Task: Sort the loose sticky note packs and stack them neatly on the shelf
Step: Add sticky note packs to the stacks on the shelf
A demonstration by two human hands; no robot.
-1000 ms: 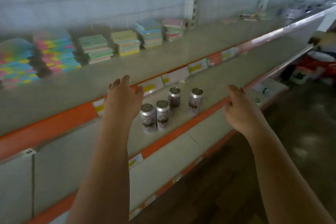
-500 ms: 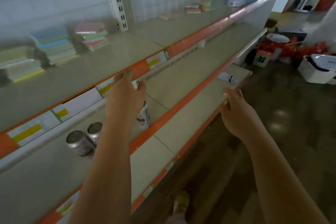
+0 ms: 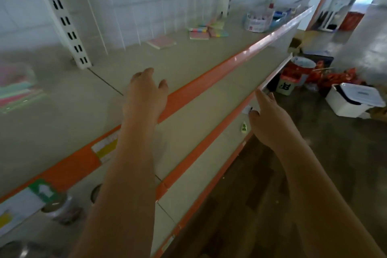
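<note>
Top shelf (image 3: 188, 63): loose sticky note packs (image 3: 206, 31) far end, stacked packs (image 3: 17, 92) at left.

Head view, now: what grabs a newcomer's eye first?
Two bare arms reach forward with empty hands: the left hand over the top shelf, the right hand by the lower shelf edges. Next, the loose sticky note packs scattered far back on the top shelf near the wall, with a pink pack lying apart. A blurred pastel stack sits at far left.

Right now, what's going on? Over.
Left hand and right hand open, empty. Loose sticky note packs ahead on top shelf. Nothing blocking.
</note>
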